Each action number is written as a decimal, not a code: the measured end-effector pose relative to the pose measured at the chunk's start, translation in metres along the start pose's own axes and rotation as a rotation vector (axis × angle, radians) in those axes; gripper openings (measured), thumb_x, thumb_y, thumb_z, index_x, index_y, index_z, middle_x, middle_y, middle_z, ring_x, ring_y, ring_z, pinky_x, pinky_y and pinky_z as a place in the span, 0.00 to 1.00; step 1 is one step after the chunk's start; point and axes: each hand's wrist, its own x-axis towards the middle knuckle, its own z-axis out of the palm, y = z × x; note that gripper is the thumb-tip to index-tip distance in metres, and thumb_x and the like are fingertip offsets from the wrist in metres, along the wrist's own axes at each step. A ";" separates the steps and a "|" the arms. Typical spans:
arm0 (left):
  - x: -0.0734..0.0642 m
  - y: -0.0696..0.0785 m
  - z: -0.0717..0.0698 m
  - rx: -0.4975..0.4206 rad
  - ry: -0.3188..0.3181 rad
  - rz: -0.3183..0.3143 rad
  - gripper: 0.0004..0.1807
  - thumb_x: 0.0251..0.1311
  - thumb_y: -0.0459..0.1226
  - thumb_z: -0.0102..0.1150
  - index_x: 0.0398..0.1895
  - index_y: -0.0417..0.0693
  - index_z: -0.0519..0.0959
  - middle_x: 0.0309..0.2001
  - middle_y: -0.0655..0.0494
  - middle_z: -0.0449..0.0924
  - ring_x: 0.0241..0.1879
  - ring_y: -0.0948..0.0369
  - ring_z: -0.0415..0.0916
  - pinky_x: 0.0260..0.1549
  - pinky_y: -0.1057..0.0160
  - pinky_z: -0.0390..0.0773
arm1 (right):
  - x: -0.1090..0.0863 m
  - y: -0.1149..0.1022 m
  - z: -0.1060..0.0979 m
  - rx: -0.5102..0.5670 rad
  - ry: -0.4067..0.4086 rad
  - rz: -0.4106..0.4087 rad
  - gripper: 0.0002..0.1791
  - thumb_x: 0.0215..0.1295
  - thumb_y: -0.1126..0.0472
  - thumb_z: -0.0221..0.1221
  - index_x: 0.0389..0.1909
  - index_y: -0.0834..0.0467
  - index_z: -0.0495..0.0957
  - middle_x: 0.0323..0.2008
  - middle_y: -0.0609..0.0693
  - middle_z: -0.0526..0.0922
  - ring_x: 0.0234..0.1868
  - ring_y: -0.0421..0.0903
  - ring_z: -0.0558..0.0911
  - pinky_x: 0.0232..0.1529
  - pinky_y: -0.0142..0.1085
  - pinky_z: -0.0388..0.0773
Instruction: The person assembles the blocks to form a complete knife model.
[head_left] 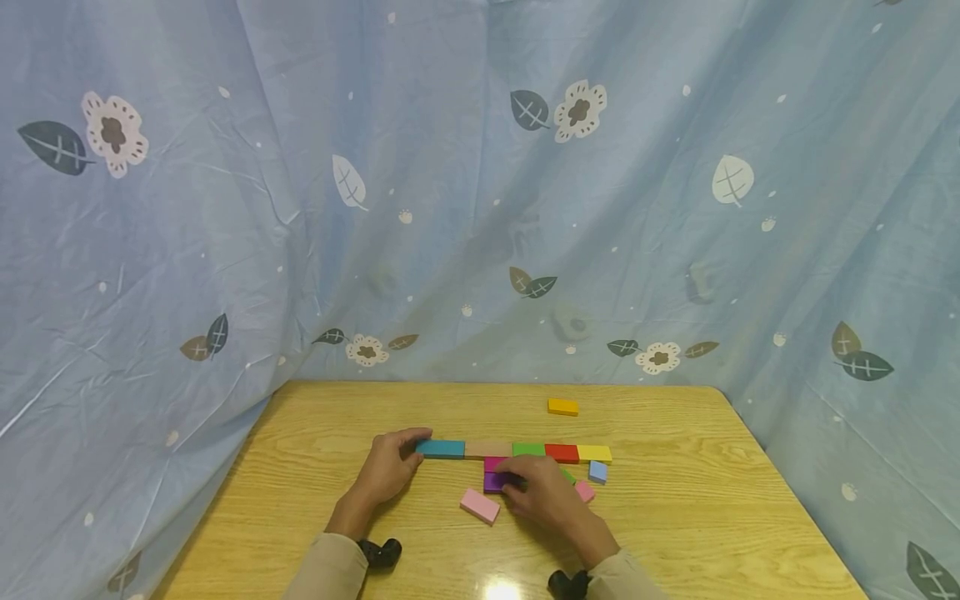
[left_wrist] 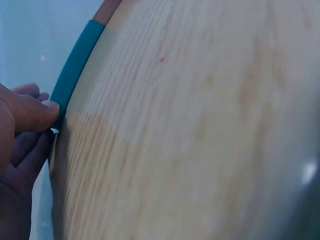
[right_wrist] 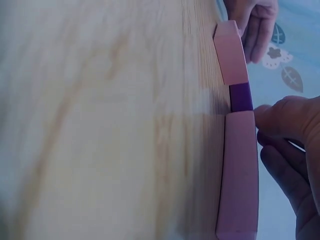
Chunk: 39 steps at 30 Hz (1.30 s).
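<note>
A row of flat blocks runs left to right: blue point(head_left: 441, 449), tan point(head_left: 488, 450), green point(head_left: 528, 449), red point(head_left: 562, 453) and yellow point(head_left: 595, 454). At the row's left end my left hand point(head_left: 386, 468) pinches the blue block between thumb and fingers; the left wrist view shows the thumb on its near face. Below the tan block, a magenta block point(head_left: 495, 464) lies against a purple block point(head_left: 493, 482). My right hand point(head_left: 542, 493) has its thumb and fingers at their right end, gripping the purple one. The hand partly hides another green block point(head_left: 567, 476).
A light pink block point(head_left: 480, 506) lies slanted in front of the purple one. Right of my right hand are a smaller pink block point(head_left: 585, 492) and a light blue block point(head_left: 597, 472). An orange block point(head_left: 562, 407) lies farther back on the wooden table point(head_left: 337, 408), before a curtain point(head_left: 450, 250).
</note>
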 end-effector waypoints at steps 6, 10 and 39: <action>0.001 -0.001 0.000 0.000 0.001 0.003 0.25 0.67 0.22 0.69 0.66 0.43 0.86 0.63 0.49 0.89 0.69 0.45 0.82 0.71 0.43 0.81 | -0.002 0.001 -0.003 0.047 0.021 0.047 0.14 0.65 0.70 0.74 0.49 0.56 0.91 0.45 0.47 0.94 0.48 0.43 0.92 0.51 0.41 0.93; 0.001 -0.002 0.000 -0.003 -0.002 0.002 0.25 0.67 0.22 0.68 0.66 0.43 0.86 0.63 0.49 0.89 0.70 0.45 0.82 0.71 0.43 0.80 | -0.015 0.011 -0.014 0.139 0.051 0.161 0.13 0.67 0.67 0.74 0.51 0.54 0.92 0.47 0.45 0.94 0.48 0.41 0.91 0.51 0.39 0.92; 0.000 -0.001 -0.001 -0.020 -0.013 0.002 0.25 0.69 0.22 0.67 0.67 0.43 0.85 0.64 0.49 0.88 0.71 0.44 0.81 0.72 0.42 0.80 | -0.076 0.026 -0.063 0.365 -0.011 0.371 0.16 0.67 0.64 0.75 0.56 0.57 0.90 0.53 0.54 0.93 0.53 0.48 0.92 0.48 0.32 0.92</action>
